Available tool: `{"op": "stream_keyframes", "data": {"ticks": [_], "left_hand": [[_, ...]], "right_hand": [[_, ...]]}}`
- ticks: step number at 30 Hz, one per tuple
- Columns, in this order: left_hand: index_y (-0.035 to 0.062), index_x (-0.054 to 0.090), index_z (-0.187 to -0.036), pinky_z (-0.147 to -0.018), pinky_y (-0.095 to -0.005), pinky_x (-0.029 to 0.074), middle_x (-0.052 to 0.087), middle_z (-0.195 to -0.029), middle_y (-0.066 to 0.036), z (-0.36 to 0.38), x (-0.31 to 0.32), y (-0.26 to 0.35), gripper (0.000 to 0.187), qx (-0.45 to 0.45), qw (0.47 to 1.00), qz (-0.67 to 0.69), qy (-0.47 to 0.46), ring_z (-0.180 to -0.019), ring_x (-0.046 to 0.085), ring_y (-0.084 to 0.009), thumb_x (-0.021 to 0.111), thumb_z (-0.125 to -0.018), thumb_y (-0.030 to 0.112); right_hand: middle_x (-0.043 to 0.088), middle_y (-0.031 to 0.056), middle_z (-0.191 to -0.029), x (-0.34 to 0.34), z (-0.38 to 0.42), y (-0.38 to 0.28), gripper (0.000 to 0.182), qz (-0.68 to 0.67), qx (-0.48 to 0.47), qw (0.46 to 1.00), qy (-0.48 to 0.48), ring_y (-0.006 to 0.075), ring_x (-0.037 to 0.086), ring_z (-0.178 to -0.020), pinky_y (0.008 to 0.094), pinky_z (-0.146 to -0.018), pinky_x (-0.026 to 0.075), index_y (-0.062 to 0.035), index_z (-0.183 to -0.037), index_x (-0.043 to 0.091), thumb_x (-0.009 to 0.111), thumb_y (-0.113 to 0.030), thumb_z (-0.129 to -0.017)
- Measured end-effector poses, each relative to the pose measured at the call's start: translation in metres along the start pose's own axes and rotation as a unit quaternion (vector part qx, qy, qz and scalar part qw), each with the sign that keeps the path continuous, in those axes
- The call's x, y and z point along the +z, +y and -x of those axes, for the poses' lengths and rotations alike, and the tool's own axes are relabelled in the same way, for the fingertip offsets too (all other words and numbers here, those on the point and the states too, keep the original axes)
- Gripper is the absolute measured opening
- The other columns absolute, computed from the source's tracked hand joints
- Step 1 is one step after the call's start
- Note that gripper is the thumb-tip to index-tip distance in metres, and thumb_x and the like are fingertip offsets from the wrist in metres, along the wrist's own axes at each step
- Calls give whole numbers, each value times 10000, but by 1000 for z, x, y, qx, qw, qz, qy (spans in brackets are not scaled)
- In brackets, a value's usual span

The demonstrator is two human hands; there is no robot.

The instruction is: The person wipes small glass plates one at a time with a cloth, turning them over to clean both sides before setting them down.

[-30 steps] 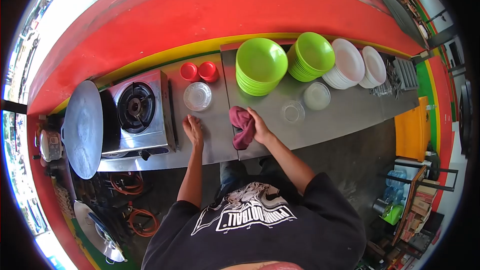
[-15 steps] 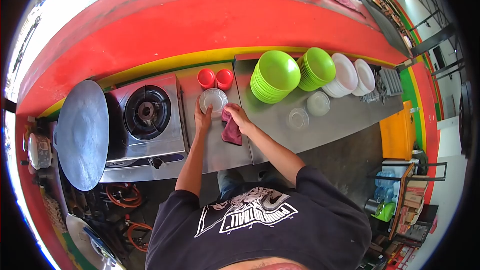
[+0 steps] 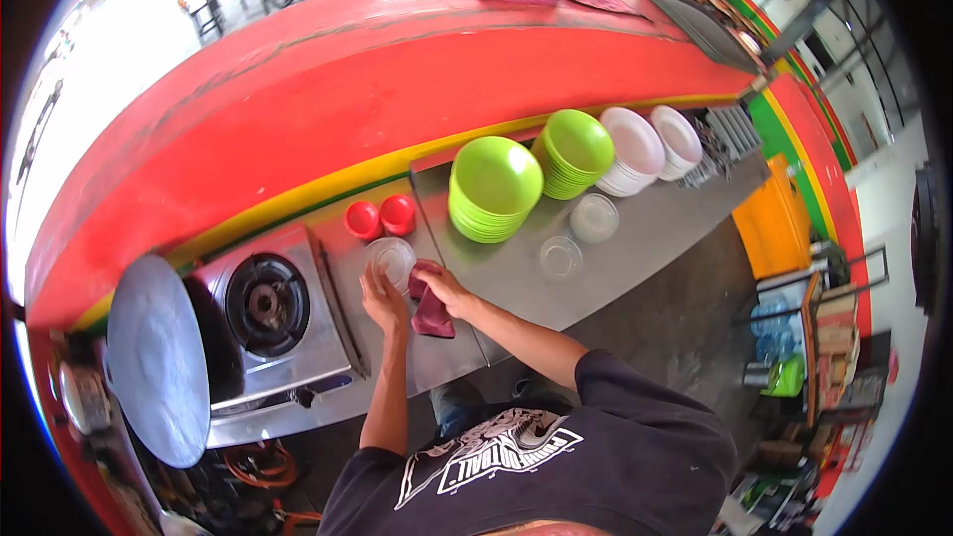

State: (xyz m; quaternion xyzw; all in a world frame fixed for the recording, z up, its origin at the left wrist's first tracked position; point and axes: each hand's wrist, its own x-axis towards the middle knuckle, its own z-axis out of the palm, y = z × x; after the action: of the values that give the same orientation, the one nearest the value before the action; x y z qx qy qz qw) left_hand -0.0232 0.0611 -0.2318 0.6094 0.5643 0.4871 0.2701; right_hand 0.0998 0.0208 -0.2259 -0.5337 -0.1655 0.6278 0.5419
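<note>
A clear glass dish (image 3: pixel 393 260) lies on the steel counter, just in front of two red cups (image 3: pixel 380 218). My left hand (image 3: pixel 382 298) is by the near left edge of the dish, its fingers apart; whether a fingertip touches the glass I cannot tell. My right hand (image 3: pixel 447 290) is closed on a dark red cloth (image 3: pixel 433 318), which hangs down beside the dish's right side. Farther right on the counter are a small clear dish (image 3: pixel 561 258) and a stack of clear dishes (image 3: pixel 595 218).
Left of the dish is a gas stove (image 3: pixel 266 305), with a large round metal pan (image 3: pixel 159 362) beyond it. Green bowls (image 3: pixel 496 179) and white bowls (image 3: pixel 632 144) stand stacked along the red wall (image 3: pixel 298 109). An orange cabinet (image 3: pixel 774 218) is at the right.
The view has turned, so the counter appears tilted and shifted left. My left hand has drawn back from the dish and its fingers have spread. The cloth remains in my right hand.
</note>
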Motion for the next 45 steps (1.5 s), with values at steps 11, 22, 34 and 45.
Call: {"op": "stream_keyframes", "data": {"ticks": [11,22,34,45], "left_hand": [[-77,562,-1214,-782,-356,621,680,-1026,-138,57,31,98,261,-25,954,249,-163,-936,680,-194,507,-1024,93],[119,115,-1585,-1128,-535,346,364,-1508,-255,190,102,225,877,-121,605,622,-483,-1379,398,-430,549,-944,532],[165,243,-1558,-1129,-540,330,432,-1463,-208,221,115,265,888,-326,595,624,-388,-1351,414,-411,366,-913,763],[129,218,-1564,-1138,-496,332,463,-1435,-227,197,94,256,843,-321,457,715,-420,-1331,452,-372,347,-960,702]], "right_hand": [[689,45,-975,-91,80,-17,173,-82,10,996,13,128,665,-916,281,-854,535,-28,-1053,655,647,-170,-954],[686,33,-946,-251,223,-73,151,-30,6,1000,-8,115,656,-877,272,-838,537,-24,-1013,664,646,-156,-943],[586,98,-1250,-265,333,-176,467,274,-293,915,-48,179,560,-1140,320,-985,465,-44,-1344,565,690,-108,-898],[614,70,-1241,-204,283,-125,506,473,-509,695,184,286,586,-1122,395,-963,491,-86,-1249,642,694,-16,-751]]}}
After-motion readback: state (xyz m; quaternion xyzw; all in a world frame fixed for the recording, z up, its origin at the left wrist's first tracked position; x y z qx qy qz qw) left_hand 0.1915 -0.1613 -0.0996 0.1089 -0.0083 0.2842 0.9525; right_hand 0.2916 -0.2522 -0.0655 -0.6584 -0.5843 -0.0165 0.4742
